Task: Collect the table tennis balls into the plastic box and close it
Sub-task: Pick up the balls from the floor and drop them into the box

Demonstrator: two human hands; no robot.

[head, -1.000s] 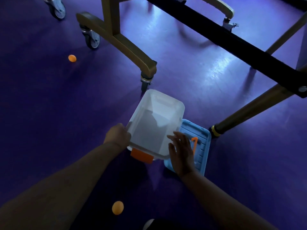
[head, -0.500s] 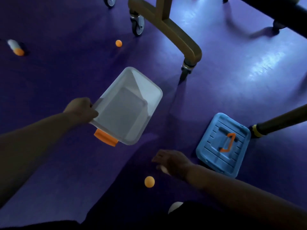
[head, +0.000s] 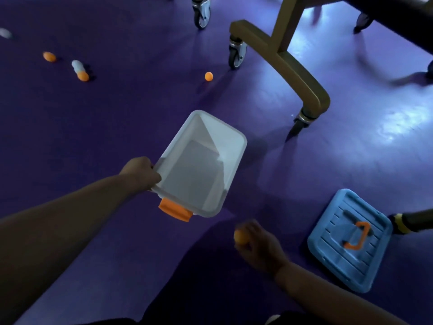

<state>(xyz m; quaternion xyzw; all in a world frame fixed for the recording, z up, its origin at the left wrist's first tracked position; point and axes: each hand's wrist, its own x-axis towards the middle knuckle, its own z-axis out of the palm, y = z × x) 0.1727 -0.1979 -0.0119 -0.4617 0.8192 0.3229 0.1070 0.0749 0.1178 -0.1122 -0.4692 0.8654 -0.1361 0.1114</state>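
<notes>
My left hand [head: 140, 171] grips the left rim of a clear plastic box [head: 230, 139] with an orange latch [head: 175, 210]; the box is held above the purple floor and has nothing inside. My right hand [head: 260, 245] is closed around an orange ball [head: 240, 236], below and right of the box. The blue lid [head: 328, 249] with an orange handle lies flat on the floor at the right. More orange balls lie on the floor: one [head: 208, 76] beyond the box, two [head: 49, 56] [head: 83, 76] at far left, beside a white ball [head: 76, 65].
A table's brown wheeled leg frame [head: 290, 69] stands beyond the box, with casters [head: 235, 56] [head: 201, 16]. A dark leg with a yellow ring [head: 400, 222] ends just right of the lid. Another white ball [head: 5, 32] is blurred at the far left edge.
My left hand carried the box left, off the lid. My right hand left the box, reached down to the floor and picked up an orange ball. The view has swung left.
</notes>
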